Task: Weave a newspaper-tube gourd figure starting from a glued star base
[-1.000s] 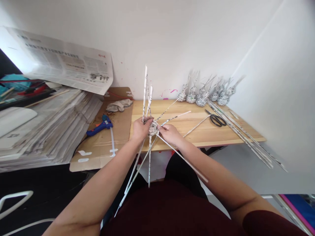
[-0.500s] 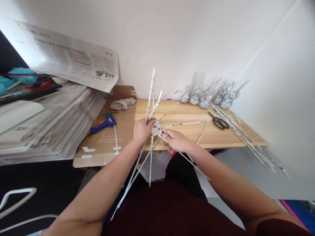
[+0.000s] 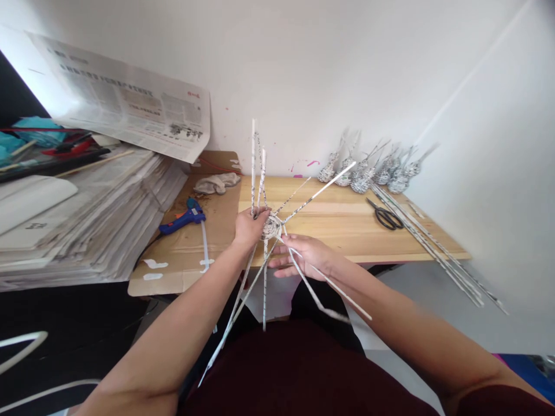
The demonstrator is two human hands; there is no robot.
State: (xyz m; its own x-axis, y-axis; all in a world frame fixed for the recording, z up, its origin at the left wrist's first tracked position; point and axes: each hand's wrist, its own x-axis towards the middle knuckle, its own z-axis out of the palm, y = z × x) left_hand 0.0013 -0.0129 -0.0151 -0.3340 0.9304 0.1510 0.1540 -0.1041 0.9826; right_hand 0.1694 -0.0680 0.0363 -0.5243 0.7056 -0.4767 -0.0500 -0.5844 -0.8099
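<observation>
A small round woven base (image 3: 272, 226) of rolled newspaper tubes is held up over the table's front edge, with several tubes radiating from it. My left hand (image 3: 250, 227) grips the base's left side, thumb on top, fingers underneath and partly hidden. At its lower right, my right hand (image 3: 306, 254) pinches a paper tube (image 3: 342, 293) between thumb and forefinger, the other fingers spread beneath. Another tube (image 3: 303, 276) hangs down across the right palm. Two tall spokes (image 3: 254, 162) stand up beyond my left hand, and one spoke (image 3: 321, 190) slants up to the right.
Scissors (image 3: 387, 216) and loose paper tubes (image 3: 429, 248) lie on the wooden table (image 3: 347, 237). Several woven gourd-like pieces (image 3: 362, 175) line the wall. A blue glue gun (image 3: 184, 219) rests on cardboard (image 3: 177, 268), beside a cloth glove (image 3: 215, 183) and stacked newspapers (image 3: 139, 208).
The base has turned slightly, and its right spoke now points higher. My right hand's lower fingers have opened out, and a tube now hangs down across the palm.
</observation>
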